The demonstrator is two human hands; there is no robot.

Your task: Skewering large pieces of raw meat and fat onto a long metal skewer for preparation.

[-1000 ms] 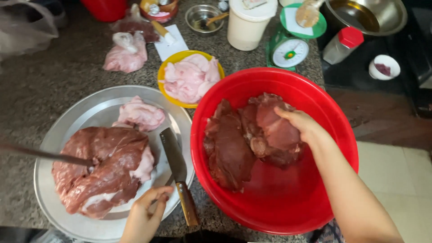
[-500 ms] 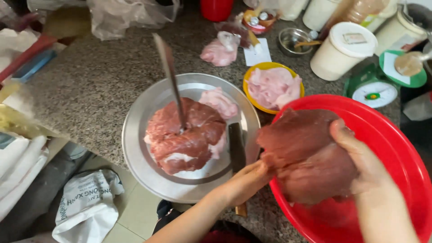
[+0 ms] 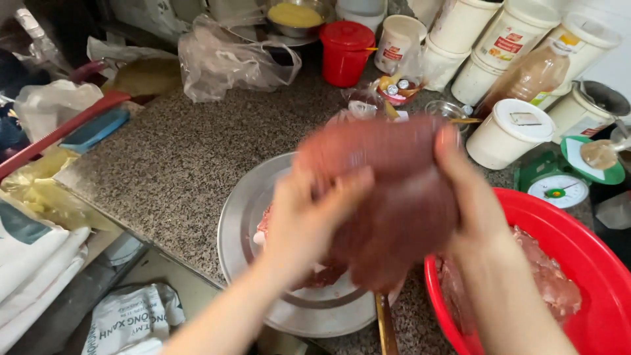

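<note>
A large slab of dark red meat [image 3: 388, 197] is being gripped from both sides, the fingers of the left hand [image 3: 315, 210] being curled onto its near face at 8 o'clock and those of the right hand [image 3: 473, 197] being pressed flat along its edge at 3 o'clock. The slab is being held in the air, blurred, above the seam between the round metal tray [image 3: 243, 223] and the red basin [image 3: 591, 236]. Both forearms are being extended upward from 6 o'clock, the wrists being kept nearly level.

More meat is being held in the tray beneath the slab and in the basin at 4 o'clock. A knife handle [image 3: 386, 325] is lying at 6 o'clock, between tray and basin. Open granite counter [image 3: 190, 151] is being left free at 10 o'clock. Room is being closed off at 1 o'clock by white tubs [image 3: 509, 131] and a green scale [image 3: 559, 181], and at 12 o'clock by a red container [image 3: 347, 52].
</note>
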